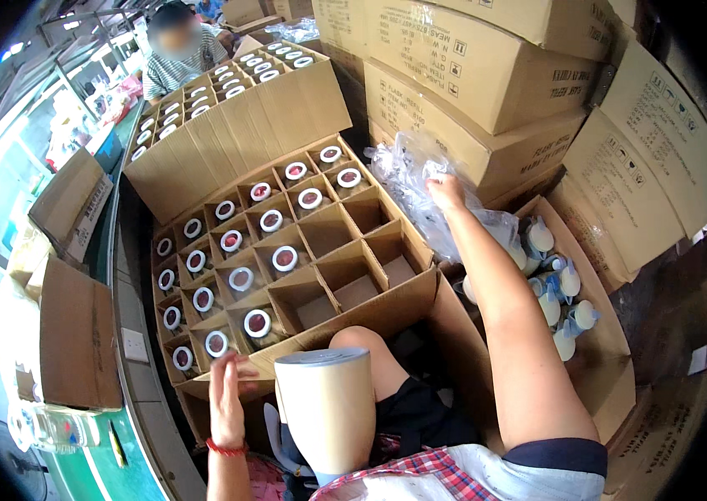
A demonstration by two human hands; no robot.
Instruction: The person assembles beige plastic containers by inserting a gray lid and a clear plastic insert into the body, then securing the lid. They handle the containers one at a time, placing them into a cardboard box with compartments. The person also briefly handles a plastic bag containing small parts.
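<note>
A cream jug with a grey-blue flat top [325, 409] stands upright at my lap, between my two arms. Just left of it my left hand [228, 399] is raised with fingers stretched out, slightly blurred and holding nothing. My right hand [447, 192] reaches far forward, its fingers closed on a crumpled clear plastic bag [408, 167]. In front of me is a divided carton [308, 334]. Many of its cells hold round vessels with white rims and dark reddish centres, such as this one [257, 322]; several cells at its right hold none.
At my right an open carton [612, 401] holds several cream jugs [569, 280]. Stacked closed cartons [470, 75] rise behind the bag. Beyond the divided carton stands another filled carton [245, 125], with a person in a striped top [178, 63] behind it. A green bench [124, 455] runs along the left.
</note>
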